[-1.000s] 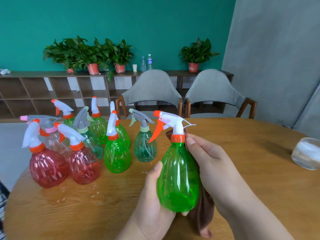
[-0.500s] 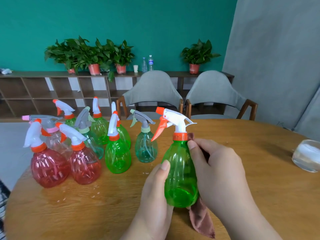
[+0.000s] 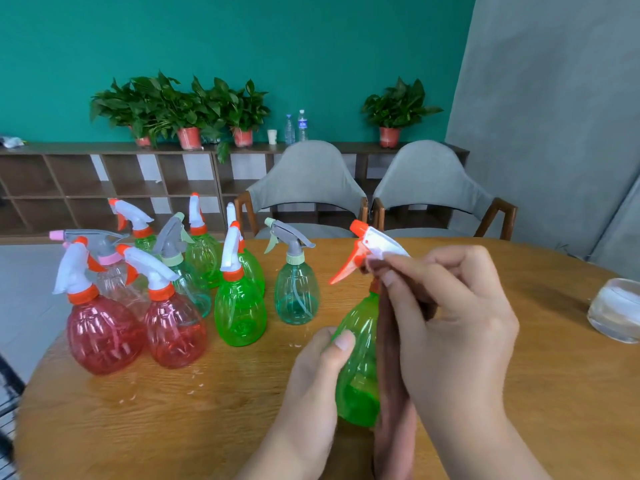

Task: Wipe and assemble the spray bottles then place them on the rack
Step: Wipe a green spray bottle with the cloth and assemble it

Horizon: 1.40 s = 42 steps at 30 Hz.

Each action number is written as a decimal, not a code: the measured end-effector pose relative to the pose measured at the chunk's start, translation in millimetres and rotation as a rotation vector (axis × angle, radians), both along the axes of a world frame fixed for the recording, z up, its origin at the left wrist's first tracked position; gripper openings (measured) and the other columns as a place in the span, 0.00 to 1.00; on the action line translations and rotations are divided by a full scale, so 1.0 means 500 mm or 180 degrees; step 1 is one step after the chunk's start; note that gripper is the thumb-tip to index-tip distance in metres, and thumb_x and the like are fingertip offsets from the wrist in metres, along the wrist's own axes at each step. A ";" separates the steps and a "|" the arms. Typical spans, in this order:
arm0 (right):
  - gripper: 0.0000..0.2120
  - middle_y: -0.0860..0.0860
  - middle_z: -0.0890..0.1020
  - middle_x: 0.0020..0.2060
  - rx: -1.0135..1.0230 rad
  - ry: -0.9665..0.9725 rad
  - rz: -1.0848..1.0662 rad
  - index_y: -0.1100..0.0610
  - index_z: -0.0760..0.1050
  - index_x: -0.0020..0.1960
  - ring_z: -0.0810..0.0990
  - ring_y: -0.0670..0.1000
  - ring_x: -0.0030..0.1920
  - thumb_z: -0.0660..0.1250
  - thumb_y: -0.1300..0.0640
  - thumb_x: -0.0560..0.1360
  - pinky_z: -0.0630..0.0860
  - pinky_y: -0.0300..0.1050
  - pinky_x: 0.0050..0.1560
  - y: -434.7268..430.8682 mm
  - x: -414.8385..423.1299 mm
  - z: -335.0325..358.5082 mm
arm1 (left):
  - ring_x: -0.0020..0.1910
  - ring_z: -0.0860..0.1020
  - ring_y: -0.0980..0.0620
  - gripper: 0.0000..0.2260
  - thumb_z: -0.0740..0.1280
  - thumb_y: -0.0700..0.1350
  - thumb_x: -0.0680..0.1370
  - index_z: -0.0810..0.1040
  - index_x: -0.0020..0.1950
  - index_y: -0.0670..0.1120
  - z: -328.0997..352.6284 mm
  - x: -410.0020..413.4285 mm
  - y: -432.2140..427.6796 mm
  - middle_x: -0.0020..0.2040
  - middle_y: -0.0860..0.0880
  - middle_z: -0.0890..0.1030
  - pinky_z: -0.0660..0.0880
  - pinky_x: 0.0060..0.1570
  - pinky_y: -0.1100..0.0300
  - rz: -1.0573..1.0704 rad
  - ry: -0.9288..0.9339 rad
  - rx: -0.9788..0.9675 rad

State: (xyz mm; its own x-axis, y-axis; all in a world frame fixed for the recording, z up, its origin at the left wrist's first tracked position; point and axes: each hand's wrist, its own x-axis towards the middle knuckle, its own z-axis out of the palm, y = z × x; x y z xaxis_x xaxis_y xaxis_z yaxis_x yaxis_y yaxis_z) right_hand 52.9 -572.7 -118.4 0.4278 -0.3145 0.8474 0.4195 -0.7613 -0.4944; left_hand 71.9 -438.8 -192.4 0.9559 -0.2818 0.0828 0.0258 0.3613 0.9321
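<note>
- My left hand (image 3: 311,386) grips the belly of the green bottle (image 3: 356,375), with the thumb on its front. The bottle is above the near side of the table (image 3: 173,427) and leans a little. I cannot tell if its base touches the table.
- My right hand (image 3: 457,327) is closed on the brown cloth (image 3: 393,393) and pinches it against the white spray head (image 3: 377,242), just behind the orange trigger (image 3: 346,268). The rest of the cloth hangs down along the bottle.
- I judge that the step is wiping the head and the neck. I would hold the belly firmly, so that the bottle does not turn, and rub with small strokes around the collar.
- I would not press the trigger, because the thin plastic may bend or spray.
- I would also check that the head sits tight on the neck before I let go.
- The other bottles (image 3: 239,306) stand on the left side of the table, close together. A wide swing of the cloth could knock one over.
- A glass bowl (image 3: 614,310) sits at the right edge of the table, well apart from my hands.
</note>
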 end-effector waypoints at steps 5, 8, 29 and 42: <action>0.08 0.46 0.80 0.46 0.0495 0.0177 0.0004 0.45 0.86 0.55 0.81 0.44 0.47 0.77 0.56 0.79 0.75 0.29 0.47 -0.041 0.010 0.017 | 0.60 0.83 0.33 0.37 0.82 0.68 0.64 0.84 0.63 0.45 -0.001 0.007 0.025 0.63 0.31 0.82 0.81 0.60 0.37 -0.0129 0.0235 -0.0119; 0.09 0.45 0.83 0.46 0.0878 0.0529 0.0140 0.36 0.82 0.51 0.82 0.44 0.48 0.77 0.51 0.79 0.78 0.34 0.49 -0.047 0.012 0.021 | 0.54 0.85 0.40 0.41 0.81 0.70 0.65 0.82 0.69 0.46 0.009 0.013 0.050 0.62 0.35 0.84 0.82 0.42 0.50 -0.0173 0.0135 -0.0180; 0.14 0.37 0.80 0.48 -0.1010 0.2913 0.0082 0.39 0.81 0.61 0.80 0.42 0.47 0.75 0.40 0.76 0.81 0.46 0.45 -0.072 -0.002 -0.013 | 0.62 0.84 0.61 0.22 0.77 0.54 0.75 0.81 0.67 0.52 0.006 0.024 0.184 0.61 0.59 0.87 0.79 0.57 0.67 0.0508 -0.0480 0.1338; 0.33 0.37 0.81 0.66 -0.0071 0.2505 0.1739 0.41 0.72 0.78 0.81 0.40 0.63 0.75 0.40 0.76 0.82 0.45 0.61 0.087 0.017 -0.064 | 0.69 0.80 0.58 0.23 0.74 0.52 0.81 0.76 0.76 0.57 -0.009 0.019 0.242 0.69 0.59 0.82 0.77 0.70 0.50 0.0437 -0.0858 0.1989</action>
State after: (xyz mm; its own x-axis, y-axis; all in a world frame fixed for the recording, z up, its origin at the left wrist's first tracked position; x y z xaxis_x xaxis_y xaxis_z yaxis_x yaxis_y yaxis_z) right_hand 61.5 -529.5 -150.4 0.9599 0.1098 0.2579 0.2732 -0.5713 -0.7739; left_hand 81.2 -318.0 -196.8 0.9551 -0.2321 0.1839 -0.2434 -0.2619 0.9339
